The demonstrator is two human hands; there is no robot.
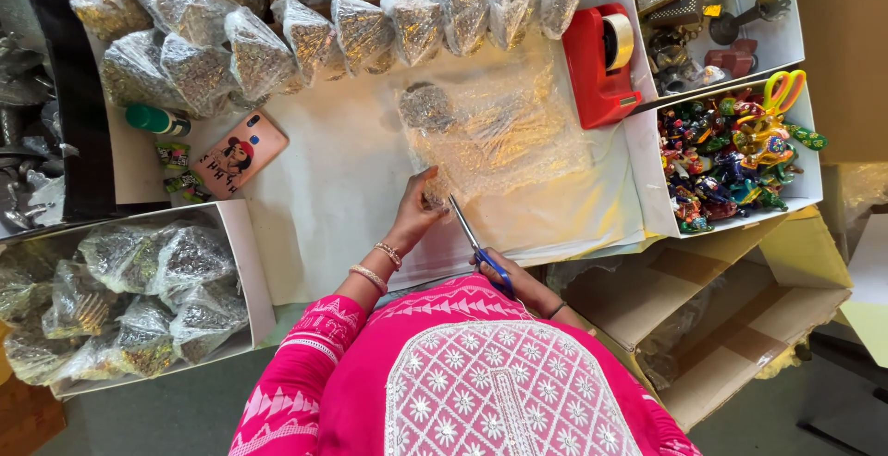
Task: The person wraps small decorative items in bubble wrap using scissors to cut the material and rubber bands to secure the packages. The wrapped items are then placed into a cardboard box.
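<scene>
A sheet of clear bubble wrap [504,132] lies on the white paper-covered table [333,188], with a small dark metallic piece [426,104] under its far left corner. My left hand [418,208] presses the wrap's near left edge. My right hand [504,276] grips blue-handled scissors [472,239], their blades pointing into the wrap's near edge beside my left hand.
Several wrapped metallic bundles [305,30] line the far edge. A red tape dispenser [601,63] stands at right, next to white boxes with colourful figurines [731,155]. A phone [239,154] and green-capped bottle [157,120] lie left. Left box [129,294] holds wrapped bundles; cardboard box [712,317] at right.
</scene>
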